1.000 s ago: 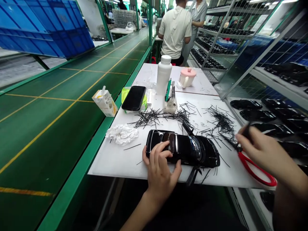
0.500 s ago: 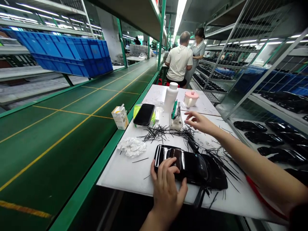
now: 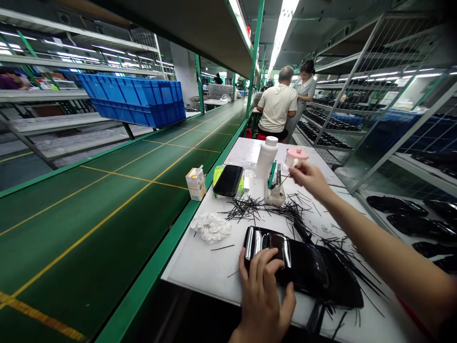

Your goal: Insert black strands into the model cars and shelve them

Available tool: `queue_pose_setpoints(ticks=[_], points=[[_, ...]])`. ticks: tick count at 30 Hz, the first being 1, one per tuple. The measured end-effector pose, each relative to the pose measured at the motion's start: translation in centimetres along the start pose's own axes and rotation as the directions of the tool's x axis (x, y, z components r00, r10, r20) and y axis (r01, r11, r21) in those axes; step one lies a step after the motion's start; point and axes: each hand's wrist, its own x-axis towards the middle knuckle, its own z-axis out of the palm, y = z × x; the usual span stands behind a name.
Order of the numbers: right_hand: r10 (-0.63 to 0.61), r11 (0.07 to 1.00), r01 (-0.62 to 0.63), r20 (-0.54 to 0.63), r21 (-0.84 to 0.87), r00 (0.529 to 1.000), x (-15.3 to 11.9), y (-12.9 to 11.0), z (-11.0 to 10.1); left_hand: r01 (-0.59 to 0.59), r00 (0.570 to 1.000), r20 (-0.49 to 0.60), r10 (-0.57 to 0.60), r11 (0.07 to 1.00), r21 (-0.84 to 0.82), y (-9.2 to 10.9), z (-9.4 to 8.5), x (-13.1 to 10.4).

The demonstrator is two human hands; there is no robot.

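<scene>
Leftward of and beyond the black model car (image 3: 303, 264) stands a small carton (image 3: 196, 185); crumpled tissue (image 3: 213, 227) lies nearer the car. Behind that, 1 phone (image 3: 228, 181) rests on a green packet (image 3: 217, 170). The left hand (image 3: 263, 290) grasps the car's left end, fingers across the top and thumb at the near side, seemingly to steady it on the white tabletop (image 3: 200, 267). Beyond the car, past scattered black strips (image 3: 246, 209), the right hand (image 3: 309, 178) pinches 1 thin piece (image 3: 285, 179) beside the stand (image 3: 274, 195), probably for fine control; I can't tell what it is.
</scene>
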Motion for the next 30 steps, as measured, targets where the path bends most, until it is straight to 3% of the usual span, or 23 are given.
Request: queue_pose_setpoints(ticks=[3, 7, 13, 17, 24, 30], points=[[-0.010, 0.987, 0.038, -0.172, 0.158, 0.985, 0.2, -1.2, -1.8, 0.004, 1.000, 0.003, -0.004, 1.000, -0.025, 0.1, -0.3, 0.3], [0.060, 0.946, 0.008, -0.200, 0.324, 0.978, -2.2, -3.1, -3.5, -0.009, 0.999, 0.051, 0.008, 1.000, 0.008, 0.3, -0.9, 0.9], [0.209, 0.886, -0.130, -0.132, 0.444, 0.969, -10.5, -6.0, -4.1, 0.004, 0.996, 0.094, -0.006, 1.000, 0.023, 0.4, -1.0, 1.2], [0.300, 0.855, -0.190, -0.162, 0.482, 0.940, -16.2, -6.7, -3.7, 0.005, 0.994, 0.110, -0.008, 1.000, 0.025, 0.5, -0.9, 1.3], [0.288, 0.928, -0.215, -0.220, 0.304, 0.932, -23.4, -4.9, -1.7, -0.010, 0.990, 0.143, 0.001, 0.998, 0.059, 0.6, -1.1, 1.6], [0.150, 0.988, -0.132, -0.260, 0.085, 0.954, -24.9, -5.2, -0.2, -0.015, 0.988, 0.151, 0.006, 0.998, 0.062, 0.6, -1.0, 1.7]])
